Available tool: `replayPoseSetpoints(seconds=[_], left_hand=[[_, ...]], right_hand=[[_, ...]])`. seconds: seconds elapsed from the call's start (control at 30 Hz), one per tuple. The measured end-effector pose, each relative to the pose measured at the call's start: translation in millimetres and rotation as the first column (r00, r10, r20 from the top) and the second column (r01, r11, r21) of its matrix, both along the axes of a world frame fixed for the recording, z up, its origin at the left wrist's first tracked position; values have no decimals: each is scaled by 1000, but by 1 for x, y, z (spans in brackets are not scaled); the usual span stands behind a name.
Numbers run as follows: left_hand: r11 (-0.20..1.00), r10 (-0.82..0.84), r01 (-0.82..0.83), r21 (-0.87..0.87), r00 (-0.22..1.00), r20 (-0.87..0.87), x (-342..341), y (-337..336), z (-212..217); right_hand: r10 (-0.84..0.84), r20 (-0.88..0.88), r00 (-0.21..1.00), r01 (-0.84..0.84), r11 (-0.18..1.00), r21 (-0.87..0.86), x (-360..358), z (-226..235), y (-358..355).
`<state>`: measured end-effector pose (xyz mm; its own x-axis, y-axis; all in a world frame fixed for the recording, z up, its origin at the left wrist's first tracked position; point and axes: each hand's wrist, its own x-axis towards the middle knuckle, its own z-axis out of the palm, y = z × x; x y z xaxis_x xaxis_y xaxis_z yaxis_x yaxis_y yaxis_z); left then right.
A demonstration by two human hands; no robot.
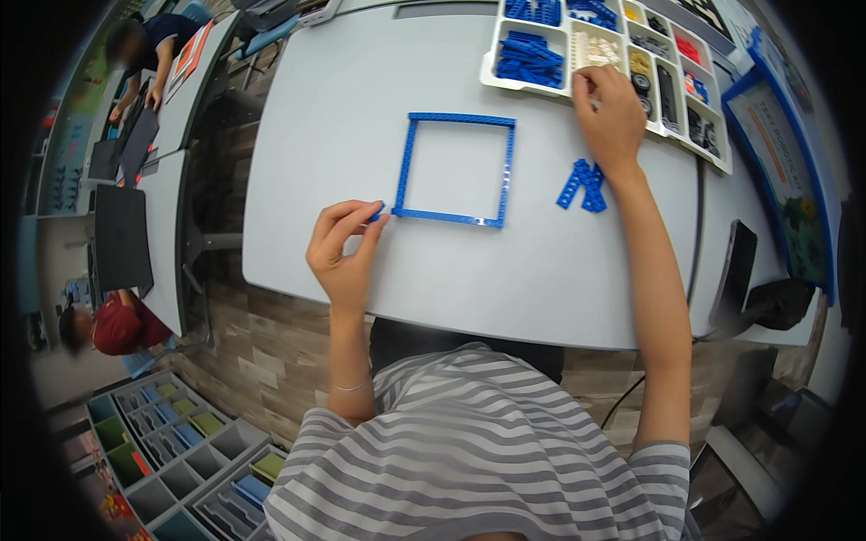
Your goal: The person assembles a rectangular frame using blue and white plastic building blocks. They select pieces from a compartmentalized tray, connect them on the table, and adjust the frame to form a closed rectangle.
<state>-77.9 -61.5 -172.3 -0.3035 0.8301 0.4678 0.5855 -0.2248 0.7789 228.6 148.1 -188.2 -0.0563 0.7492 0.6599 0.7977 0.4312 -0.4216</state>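
My left hand [345,248] pinches a small blue building piece [377,215] between thumb and fingers, right beside the near left corner of a square frame [462,118]. That frame is made of blue perforated beams and lies flat on the white table. Up at the right, my right hand [614,117] is at the near edge of the white parts tray [532,88], over the compartment of cream pieces [595,49]. Its fingers are curled together, and whatever is between them is hidden. Several loose blue beams [585,187] lie in a small pile left of my right forearm.
The tray also holds blue beams [528,61], wheels [641,84] and dark pieces. A blue-edged box [767,153] and a black tablet-like device [735,266] are at the right. Two people sit at tables on the left. Gray bins [171,478] stand at lower left.
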Motion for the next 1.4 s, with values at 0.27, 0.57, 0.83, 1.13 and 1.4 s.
replayPoseSetpoints(seconds=[0.27,0.57,0.83,1.13,1.4], left_hand=[[999,-12,23,45,974,-225,8,4,-3],[996,-84,89,-3,925,-371,9,5,-2],[994,-106,106,-20,932,-346,11,3,1],[996,-70,84,27,936,-345,10,3,2],[991,-103,126,49,938,-332,11,6,3]], right_hand=[[-31,7,1000,31,998,-55,0,0,-1],[-10,7,1000,11,998,-57,1,1,-1],[-11,1,1000,11,998,-55,0,2,-2],[-15,5,1000,15,998,-62,1,1,-1],[-21,-7,1000,20,997,-69,3,-1,0]])
